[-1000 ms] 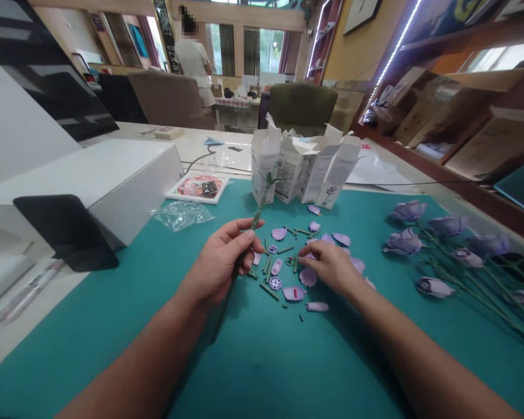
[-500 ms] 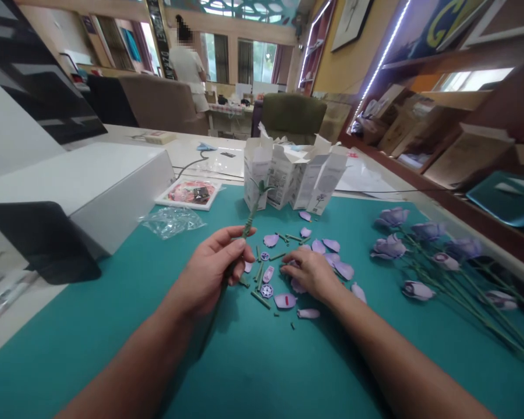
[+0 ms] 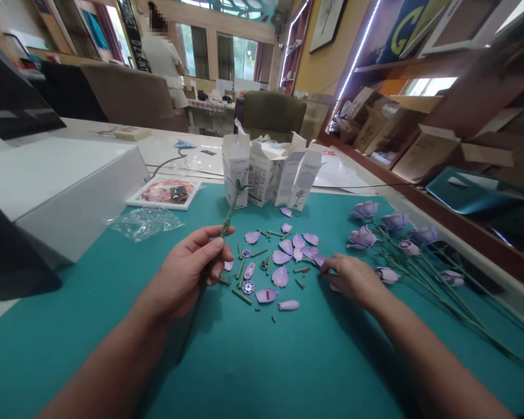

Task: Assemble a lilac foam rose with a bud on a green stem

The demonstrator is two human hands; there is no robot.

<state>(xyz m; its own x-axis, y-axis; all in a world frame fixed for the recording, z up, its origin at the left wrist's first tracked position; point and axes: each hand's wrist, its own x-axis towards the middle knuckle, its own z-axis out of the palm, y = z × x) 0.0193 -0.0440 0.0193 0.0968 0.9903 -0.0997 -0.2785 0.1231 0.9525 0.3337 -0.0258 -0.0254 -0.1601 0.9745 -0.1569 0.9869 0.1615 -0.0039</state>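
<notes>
Between the thumb and fingers of my left hand [image 3: 196,262], closed, is a green plastic flower stem [image 3: 232,206], slanting with leaf-like tips at its upper end. My right hand [image 3: 353,282] has curled fingers at the right side of the loose parts, its fingertips on a purple petal [image 3: 318,260]. Another petal lies partly hidden under that hand. Between the hands are scattered purple petals [image 3: 280,276], short green rods [image 3: 241,297], a round spoked purple piece [image 3: 248,287] and a boat-shaped petal [image 3: 266,295] with a red mark.
Assembled purple flowers [image 3: 362,237] on long stems lie at the right of the green mat [image 3: 262,372]. Opened white boxes [image 3: 262,174] stand at the back. Crumpled clear plastic [image 3: 146,224] and a framed picture [image 3: 163,193] are at left. A person [image 3: 163,61] stands far behind.
My right hand has moved right across the petals, uncovering several petals and green pieces. My left hand still holds the stem. The whole view has shifted slightly.
</notes>
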